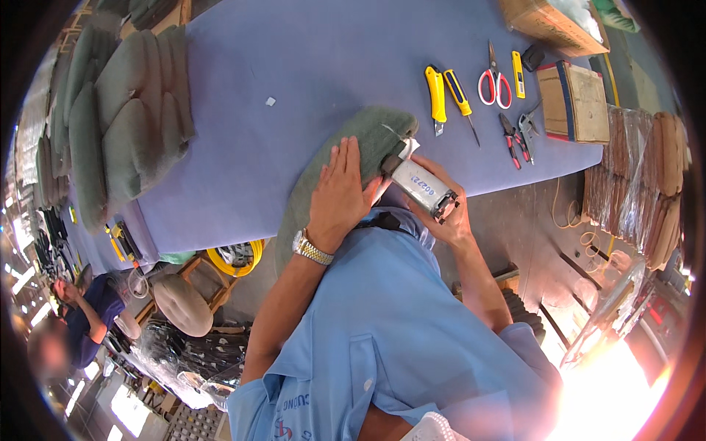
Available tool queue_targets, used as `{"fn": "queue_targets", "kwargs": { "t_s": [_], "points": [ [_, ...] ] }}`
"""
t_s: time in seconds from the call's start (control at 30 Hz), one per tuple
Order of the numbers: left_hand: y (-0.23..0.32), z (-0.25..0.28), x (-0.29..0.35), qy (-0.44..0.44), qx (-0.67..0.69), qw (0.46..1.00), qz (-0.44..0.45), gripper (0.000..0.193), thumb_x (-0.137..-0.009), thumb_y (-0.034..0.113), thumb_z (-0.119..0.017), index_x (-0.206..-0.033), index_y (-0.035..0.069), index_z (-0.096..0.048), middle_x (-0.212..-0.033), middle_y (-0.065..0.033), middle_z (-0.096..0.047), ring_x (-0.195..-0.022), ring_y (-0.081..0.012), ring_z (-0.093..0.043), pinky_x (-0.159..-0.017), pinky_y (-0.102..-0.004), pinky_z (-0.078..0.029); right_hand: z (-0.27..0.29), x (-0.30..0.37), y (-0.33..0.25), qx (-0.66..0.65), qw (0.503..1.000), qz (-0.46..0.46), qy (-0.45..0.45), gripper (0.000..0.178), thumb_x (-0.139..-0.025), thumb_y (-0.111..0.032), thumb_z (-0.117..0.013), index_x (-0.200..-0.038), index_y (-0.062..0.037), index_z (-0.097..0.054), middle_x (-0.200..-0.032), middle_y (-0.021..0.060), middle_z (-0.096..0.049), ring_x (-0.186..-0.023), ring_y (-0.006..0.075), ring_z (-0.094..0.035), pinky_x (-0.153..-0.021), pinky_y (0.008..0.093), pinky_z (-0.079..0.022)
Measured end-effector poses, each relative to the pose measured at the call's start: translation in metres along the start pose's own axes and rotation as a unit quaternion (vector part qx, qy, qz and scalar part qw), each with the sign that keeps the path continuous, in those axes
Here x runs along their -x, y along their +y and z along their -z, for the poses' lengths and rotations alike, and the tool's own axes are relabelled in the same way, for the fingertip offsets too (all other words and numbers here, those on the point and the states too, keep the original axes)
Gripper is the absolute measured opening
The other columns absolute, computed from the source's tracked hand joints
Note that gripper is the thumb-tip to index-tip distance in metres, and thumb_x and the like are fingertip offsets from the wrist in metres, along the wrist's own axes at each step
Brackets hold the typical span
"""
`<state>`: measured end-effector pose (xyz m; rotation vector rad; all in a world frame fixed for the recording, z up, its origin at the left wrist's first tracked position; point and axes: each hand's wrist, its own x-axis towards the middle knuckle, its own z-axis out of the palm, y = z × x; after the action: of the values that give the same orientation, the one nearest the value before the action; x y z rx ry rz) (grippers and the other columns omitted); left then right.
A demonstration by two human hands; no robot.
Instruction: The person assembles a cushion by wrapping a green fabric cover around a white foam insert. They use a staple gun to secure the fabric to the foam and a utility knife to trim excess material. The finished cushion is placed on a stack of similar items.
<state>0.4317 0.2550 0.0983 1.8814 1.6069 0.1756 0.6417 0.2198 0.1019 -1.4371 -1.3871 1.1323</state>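
Note:
A grey-green fabric-covered cushion (303, 189), long and curved, lies tilted over the near edge of the blue-covered table, against my body. My left hand (341, 184) rests flat on it, fingers stretched out, a metal wristwatch on the wrist. In my right hand (452, 217) is a silver-bodied staple gun (423, 185) with a black nose. Its nose end meets the cushion's right edge, close to my left fingertips and thumb. A bit of white material (409, 149) shows beside the nose. The exact contact point is hidden.
Beyond my hands lie a yellow cutter (436, 95), a screwdriver (457, 92), red-handled scissors (493, 84) and pliers (513, 140). A cardboard box (577, 101) stands at the right. Grey cushions (140, 110) are stacked at the left. Another person (92, 316) sits at lower left.

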Motion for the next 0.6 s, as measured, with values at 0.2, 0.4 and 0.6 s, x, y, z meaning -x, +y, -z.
{"fn": "queue_targets", "kwargs": {
  "t_s": [0.2, 0.4, 0.6],
  "points": [
    [-0.004, 0.000, -0.001, 0.015, -0.021, 1.000, -0.017, 0.083, -0.095, 0.033, -0.068, -0.159, -0.002, -0.027, -0.157, -0.0278, -0.043, -0.142, -0.0486, -0.045, -0.110, -0.0507, -0.047, 0.000, 0.008, 0.007, -0.003, 0.999, -0.013, -0.052, 0.062, -0.079, 0.004, -0.077, -0.139, 0.0020, -0.060, -0.126, 0.0147, -0.070, -0.115, 0.0189, -0.068, -0.100, 0.0322, -0.053],
    [-0.004, 0.005, -0.004, 0.019, -0.013, 0.999, -0.022, 0.083, -0.094, 0.040, -0.069, -0.154, -0.006, -0.035, -0.155, -0.0290, -0.046, -0.143, -0.0462, -0.047, -0.113, -0.0555, -0.045, -0.002, 0.008, 0.006, -0.008, 0.999, -0.022, -0.047, 0.065, -0.074, 0.002, -0.080, -0.137, -0.0013, -0.063, -0.123, 0.0152, -0.073, -0.111, 0.0252, -0.073, -0.095, 0.0338, -0.057],
    [0.000, 0.007, -0.003, 0.019, -0.021, 0.999, -0.028, 0.085, -0.092, 0.038, -0.073, -0.154, -0.007, -0.035, -0.154, -0.0288, -0.047, -0.141, -0.0460, -0.049, -0.110, -0.0549, -0.048, 0.003, -0.004, -0.011, 0.007, 0.995, -0.043, -0.087, 0.063, -0.075, 0.003, -0.079, -0.135, -0.0020, -0.063, -0.123, 0.0137, -0.073, -0.109, 0.0243, -0.074, -0.095, 0.0334, -0.058]
  ]
}}
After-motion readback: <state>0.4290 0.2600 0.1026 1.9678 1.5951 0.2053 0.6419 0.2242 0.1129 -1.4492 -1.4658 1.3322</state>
